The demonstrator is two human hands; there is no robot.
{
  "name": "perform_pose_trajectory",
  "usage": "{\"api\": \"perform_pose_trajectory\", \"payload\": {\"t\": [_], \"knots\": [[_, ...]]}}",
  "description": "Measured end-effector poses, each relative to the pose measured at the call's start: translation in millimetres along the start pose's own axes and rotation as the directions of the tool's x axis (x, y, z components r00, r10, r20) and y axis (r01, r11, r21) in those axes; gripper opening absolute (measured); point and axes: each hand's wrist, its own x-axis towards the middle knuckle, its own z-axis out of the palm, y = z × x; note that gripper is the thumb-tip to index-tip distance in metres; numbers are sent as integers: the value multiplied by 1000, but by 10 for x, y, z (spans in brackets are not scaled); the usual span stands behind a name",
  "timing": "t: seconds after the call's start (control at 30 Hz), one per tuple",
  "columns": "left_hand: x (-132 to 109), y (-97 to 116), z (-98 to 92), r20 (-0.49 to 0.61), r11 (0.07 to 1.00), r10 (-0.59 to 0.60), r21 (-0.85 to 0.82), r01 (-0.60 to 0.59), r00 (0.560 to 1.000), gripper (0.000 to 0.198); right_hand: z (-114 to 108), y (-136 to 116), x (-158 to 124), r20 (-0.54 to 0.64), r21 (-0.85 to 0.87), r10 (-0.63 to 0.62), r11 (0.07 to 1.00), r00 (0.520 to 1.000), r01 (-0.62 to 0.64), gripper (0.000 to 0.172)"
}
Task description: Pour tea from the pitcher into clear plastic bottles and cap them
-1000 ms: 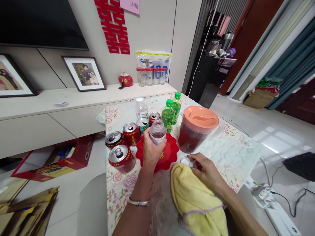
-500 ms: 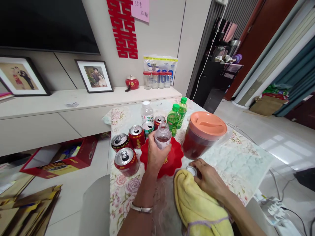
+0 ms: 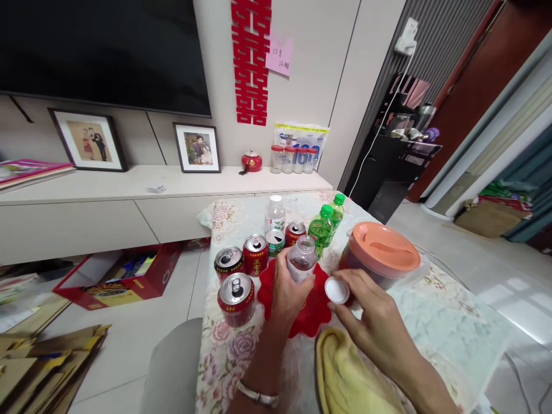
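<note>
On the pale, flower-patterned tabletop (image 3: 459,322) you have the clear, smooth bottle (image 3: 301,264), its round mouth uncapped, and the round white bottle cap (image 3: 337,291). The glossy red plate (image 3: 319,319) has a scalloped rim; whether the bottle touches it, I cannot tell. Your left hand (image 3: 288,293) is wrapped around the bottle, which sits at one o'clock from this hand. Your right hand (image 3: 377,313) pinches the cap between thumb and fingers, at ten o'clock from its palm, near the bottle but apart. From the bottle, the soft, folded yellow cloth (image 3: 351,376) lies at five o'clock, the orange-lidded pitcher (image 3: 384,250) at three, one shiny red metal can (image 3: 256,259) at nine.
</note>
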Motion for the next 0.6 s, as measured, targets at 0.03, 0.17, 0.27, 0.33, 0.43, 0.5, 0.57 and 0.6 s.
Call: {"api": "perform_pose_trajectory", "payload": {"t": [0.03, 0.17, 0.27, 0.33, 0.43, 0.5, 0.57, 0.6], "knots": [[-1, -8, 1, -2, 1000, 4, 2, -4, 1000, 66, 25, -4, 102, -26, -37, -19, 999, 1000, 18, 30], [3, -46, 17, -14, 1000, 20, 13, -19, 1000, 68, 121, 76, 456, -33, -232, -33, 972, 999, 24, 34], [6, -67, 31, -16, 999, 37, 2, -37, 999, 70, 115, 90, 656, 61, -290, -6, 957, 998, 24, 38], [4, -74, 37, -17, 999, 45, -2, -45, 999, 70, 75, 61, 760, 139, -278, 15, 960, 990, 25, 41], [0, -71, 40, -18, 999, 49, -8, -49, 999, 66, 19, 18, 872, 233, -191, 14, 981, 972, 32, 42], [-2, -66, 41, -21, 999, 45, -11, -46, 999, 64, 8, 11, 917, 255, -110, -6, 993, 967, 35, 42], [-3, -64, 41, -18, 999, 42, -14, -43, 999, 63, 13, 18, 945, 251, -40, -30, 998, 968, 42, 42], [-3, -65, 42, -16, 999, 42, -16, -42, 999, 64, 17, 22, 955, 247, -13, -43, 999, 968, 48, 42]]}}
